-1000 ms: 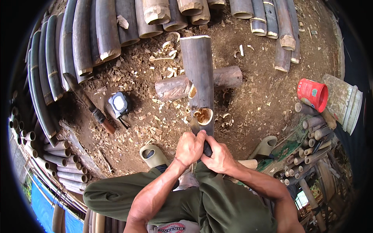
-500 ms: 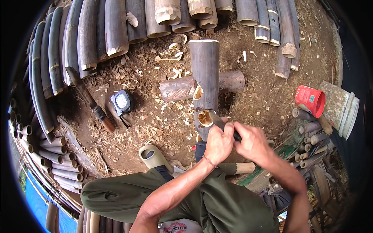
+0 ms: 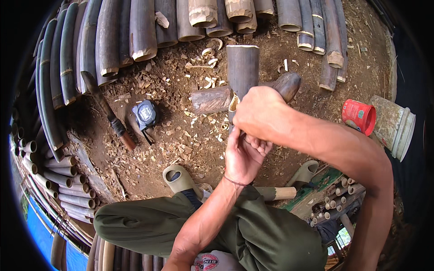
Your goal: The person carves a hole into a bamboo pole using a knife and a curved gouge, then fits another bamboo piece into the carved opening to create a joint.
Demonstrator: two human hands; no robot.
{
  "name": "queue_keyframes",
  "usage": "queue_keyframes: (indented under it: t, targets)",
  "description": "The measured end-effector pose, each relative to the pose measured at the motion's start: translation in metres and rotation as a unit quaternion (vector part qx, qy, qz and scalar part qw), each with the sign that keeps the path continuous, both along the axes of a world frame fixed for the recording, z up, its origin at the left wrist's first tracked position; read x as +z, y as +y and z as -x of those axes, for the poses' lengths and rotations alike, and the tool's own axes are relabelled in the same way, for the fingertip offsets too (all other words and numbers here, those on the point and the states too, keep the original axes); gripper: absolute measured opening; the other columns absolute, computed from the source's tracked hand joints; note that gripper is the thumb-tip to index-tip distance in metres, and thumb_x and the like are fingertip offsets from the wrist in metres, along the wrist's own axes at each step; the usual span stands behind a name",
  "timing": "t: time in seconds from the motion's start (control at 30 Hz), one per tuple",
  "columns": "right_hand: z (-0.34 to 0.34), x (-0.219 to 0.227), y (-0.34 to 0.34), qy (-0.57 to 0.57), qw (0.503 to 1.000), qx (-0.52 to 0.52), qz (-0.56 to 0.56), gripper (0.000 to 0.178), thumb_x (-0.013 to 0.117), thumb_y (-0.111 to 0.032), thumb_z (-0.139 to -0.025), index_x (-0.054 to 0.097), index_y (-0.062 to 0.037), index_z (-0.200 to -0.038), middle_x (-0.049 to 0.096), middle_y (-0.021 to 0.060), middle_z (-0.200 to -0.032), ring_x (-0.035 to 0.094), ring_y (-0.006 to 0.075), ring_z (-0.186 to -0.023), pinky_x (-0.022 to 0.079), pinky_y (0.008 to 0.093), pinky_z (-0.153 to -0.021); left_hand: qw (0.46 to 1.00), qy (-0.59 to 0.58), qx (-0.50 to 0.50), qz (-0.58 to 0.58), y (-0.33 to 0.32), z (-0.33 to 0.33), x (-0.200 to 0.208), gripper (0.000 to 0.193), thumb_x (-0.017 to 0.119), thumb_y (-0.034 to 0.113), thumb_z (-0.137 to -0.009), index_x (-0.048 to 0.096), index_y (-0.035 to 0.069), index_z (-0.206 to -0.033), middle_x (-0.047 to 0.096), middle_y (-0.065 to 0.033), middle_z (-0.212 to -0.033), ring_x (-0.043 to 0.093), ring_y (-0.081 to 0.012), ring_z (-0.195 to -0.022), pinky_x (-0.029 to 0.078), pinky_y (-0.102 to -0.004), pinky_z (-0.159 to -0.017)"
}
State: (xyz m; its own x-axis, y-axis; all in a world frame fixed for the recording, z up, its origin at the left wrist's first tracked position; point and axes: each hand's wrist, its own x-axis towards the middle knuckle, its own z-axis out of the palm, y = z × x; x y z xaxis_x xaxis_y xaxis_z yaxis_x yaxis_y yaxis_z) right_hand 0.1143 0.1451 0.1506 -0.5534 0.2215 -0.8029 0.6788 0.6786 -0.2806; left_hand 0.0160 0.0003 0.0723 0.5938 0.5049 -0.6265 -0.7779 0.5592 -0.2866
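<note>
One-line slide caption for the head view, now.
Right hand and left hand close together over a dark bamboo tube, tape measure and long knife lying off to the left.

Daylight lit the dirt floor (image 3: 147, 174) I faced; blue sheeting (image 3: 38, 230) showed beyond its near left edge, dark sheeting (image 3: 412, 79) along its right side.

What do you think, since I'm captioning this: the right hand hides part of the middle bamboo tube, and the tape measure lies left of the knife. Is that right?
Not quite: the head view shows the tape measure right of the knife, not left. The right hand does hide part of the middle bamboo tube.
</note>
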Motion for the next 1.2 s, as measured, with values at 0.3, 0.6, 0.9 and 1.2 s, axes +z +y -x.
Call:
queue_keyframes:
  t: [0.3, 0.6, 0.9, 1.2]
  targets:
    - [-0.049, -0.01, -0.169, 0.152, 0.786, -0.598, -0.032, 0.033, 0.052, -0.033, -0.096, 0.063, -0.0021, -0.096, 0.069, 0.0193, -0.077, 0.066, 0.0376, -0.078, 0.052, 0.0488, -0.069, 0.623, 0.286, -0.512, -0.517, -0.037, 0.051, 0.051, 0.082, 0.07, 0.034, -0.09, 0.028, -0.006, -0.148, 0.045, -0.027, -0.142, 0.039, -0.0364, -0.139, 0.029, -0.0425, -0.117]
    - [0.041, -0.049, -0.169, 0.216, 0.409, -0.821, 0.335, 0.039, 0.045, -0.027, -0.106, 0.061, 0.007, -0.097, 0.071, 0.0135, -0.082, 0.067, 0.0159, -0.057, 0.055, 0.0258, -0.05, 0.463, 0.549, -0.574, -0.393, -0.031, 0.127, 0.046, 0.045, 0.073, 0.02, -0.074, 0.066, 0.0, -0.113, 0.072, -0.0177, -0.089, 0.073, -0.0287, -0.079, 0.059, -0.0375, -0.074]
    - [0.042, -0.036, -0.141, 0.416, 0.006, -0.815, 0.404, 0.036, 0.045, -0.028, -0.105, 0.054, 0.0076, -0.108, 0.068, 0.0245, -0.105, 0.073, 0.0302, -0.078, 0.062, 0.0357, -0.064, 0.131, 0.524, -0.625, -0.563, 0.115, 0.099, 0.099, 0.031, 0.077, 0.022, -0.063, 0.071, 0.007, -0.09, 0.07, -0.0121, -0.078, 0.069, -0.0312, -0.07, 0.057, -0.0419, -0.068]
    - [0.013, -0.041, -0.155, 0.391, -0.328, -0.759, 0.405, 0.037, 0.035, -0.032, -0.106, 0.06, -0.0063, -0.116, 0.072, 0.0131, -0.1, 0.072, 0.0269, -0.085, 0.061, 0.0398, -0.076, -0.175, 0.327, -0.613, -0.697, 0.16, -0.04, 0.13, 0.01, 0.073, 0.021, -0.079, 0.073, 0.013, -0.072, 0.071, -0.0058, -0.071, 0.072, -0.0224, -0.069, 0.054, -0.0374, -0.059]
